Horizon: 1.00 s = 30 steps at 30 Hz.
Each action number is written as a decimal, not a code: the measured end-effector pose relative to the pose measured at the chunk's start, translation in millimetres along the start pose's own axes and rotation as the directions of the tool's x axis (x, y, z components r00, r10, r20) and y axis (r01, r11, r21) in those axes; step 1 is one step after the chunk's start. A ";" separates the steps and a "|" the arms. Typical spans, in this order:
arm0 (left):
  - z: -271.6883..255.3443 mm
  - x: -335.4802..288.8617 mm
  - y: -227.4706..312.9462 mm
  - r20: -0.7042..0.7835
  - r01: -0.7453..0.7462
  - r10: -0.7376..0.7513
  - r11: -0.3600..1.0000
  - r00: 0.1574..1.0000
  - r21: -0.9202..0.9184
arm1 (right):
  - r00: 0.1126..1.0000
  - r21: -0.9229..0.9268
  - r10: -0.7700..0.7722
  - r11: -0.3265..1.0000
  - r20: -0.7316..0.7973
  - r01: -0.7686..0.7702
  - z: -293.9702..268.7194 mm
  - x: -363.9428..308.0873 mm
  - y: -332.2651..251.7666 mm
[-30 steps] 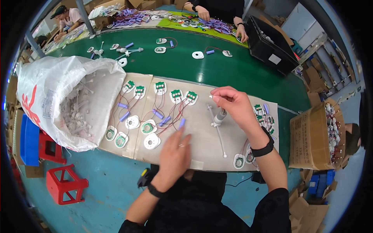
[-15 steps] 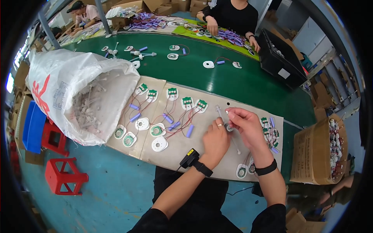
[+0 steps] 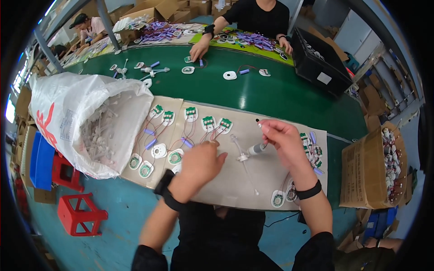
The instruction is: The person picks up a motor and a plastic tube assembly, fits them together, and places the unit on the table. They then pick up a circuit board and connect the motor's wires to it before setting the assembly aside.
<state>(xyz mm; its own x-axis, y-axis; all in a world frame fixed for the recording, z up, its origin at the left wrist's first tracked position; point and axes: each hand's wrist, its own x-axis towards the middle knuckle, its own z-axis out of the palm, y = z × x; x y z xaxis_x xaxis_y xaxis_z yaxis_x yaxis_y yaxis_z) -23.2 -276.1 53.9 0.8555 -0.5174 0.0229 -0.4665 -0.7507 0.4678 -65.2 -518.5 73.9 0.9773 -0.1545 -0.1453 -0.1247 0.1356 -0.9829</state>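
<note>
The two hands are apart. The right hand (image 3: 285, 141) has thumb and fingertips closed on a white piece (image 3: 260, 125), small and mostly covered. The left hand (image 3: 199, 166) is palm down over wires on the mat (image 3: 226, 183); whether it grips anything cannot be told.

The fitting (image 3: 243, 157) lies on the mat between the hands. It is left of the right hand, which is clearly the nearer; the left hand is well apart from it. Its rod (image 3: 250, 176) runs from far left to near right. Its cylinder (image 3: 256, 149) points rightward and slightly away from the wearer, its end reaching the right hand's lower fingers; contact cannot be confirmed.

Appearance: rod thin and translucent, collar whitish, cylinder grey with a paler band. No damage discernible at this size.

Beyond the left hand: green boards (image 3: 208, 122) on white plates, red wires, purple cells (image 3: 150, 144). Further out: white bag (image 3: 54, 97) at left, carton (image 3: 361, 174) at right, green table (image 3: 280, 97) ahead, with a co-worker's hand (image 3: 199, 49) over it.
</note>
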 end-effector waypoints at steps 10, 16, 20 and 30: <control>-43.9 254.5 2.4 0.207 -0.365 0.330 0.917 0.921 0.159 | 0.927 0.304 -0.352 0.876 -0.129 0.375 -94.4 95.1 -103.4; 43.2 393.3 45.2 0.174 -0.480 0.453 0.860 0.874 0.173 | 0.934 0.045 -0.311 0.945 -0.175 0.323 -166.7 139.8 -93.8; 114.8 458.4 41.2 0.266 -0.511 0.466 0.850 0.844 0.132 | 0.943 -0.013 -0.255 0.966 -0.216 0.258 -185.2 153.9 -77.5; 115.1 469.3 58.9 0.307 -0.433 0.339 0.840 0.889 0.327 | 0.947 0.001 -0.235 0.970 -0.218 0.242 -209.6 166.0 -57.6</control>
<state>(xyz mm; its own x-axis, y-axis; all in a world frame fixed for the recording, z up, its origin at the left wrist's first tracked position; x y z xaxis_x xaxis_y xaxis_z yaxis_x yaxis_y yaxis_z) 324.9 -610.4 -9.5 0.5337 -0.8407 -0.0918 -0.8359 -0.5409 0.0936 68.2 -757.1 82.7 0.9175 -0.3916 0.0692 0.1153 0.0955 -0.9887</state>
